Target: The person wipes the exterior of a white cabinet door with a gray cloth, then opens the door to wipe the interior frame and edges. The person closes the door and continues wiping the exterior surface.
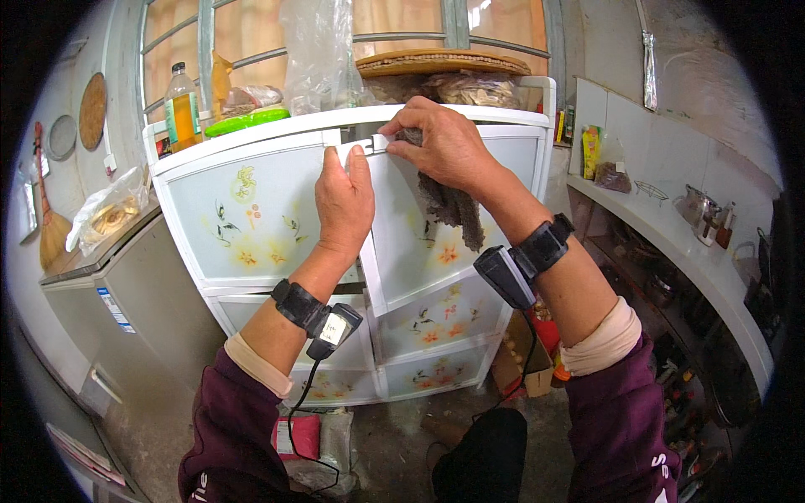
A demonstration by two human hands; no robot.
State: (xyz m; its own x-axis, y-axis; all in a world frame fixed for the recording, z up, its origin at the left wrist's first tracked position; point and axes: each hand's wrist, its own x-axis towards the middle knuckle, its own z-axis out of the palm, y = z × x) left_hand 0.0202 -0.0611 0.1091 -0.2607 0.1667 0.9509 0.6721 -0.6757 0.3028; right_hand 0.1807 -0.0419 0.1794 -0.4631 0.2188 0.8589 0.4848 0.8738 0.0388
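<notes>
A white-framed cabinet (239,146) with frosted, flower-printed panels stands before me. Its upper right door (390,239) hangs ajar, tilted out from the frame. My left hand (344,204) pinches the top inner corner of that door between thumb and fingers. My right hand (449,144) holds a dark grey-brown cloth (449,207), which hangs down over the door panel. The right thumb and forefinger are at a small white piece (380,143) on the door's top edge. Beside it, the upper left door (258,207) sits in its frame.
On the cabinet top are a bottle of amber liquid (182,110), a green packet (248,122) and a round woven lid (443,63). A grey chest-type appliance (132,308) stands left, a white counter (685,217) right. A cardboard box (538,380) and a pink package (305,434) are on the floor.
</notes>
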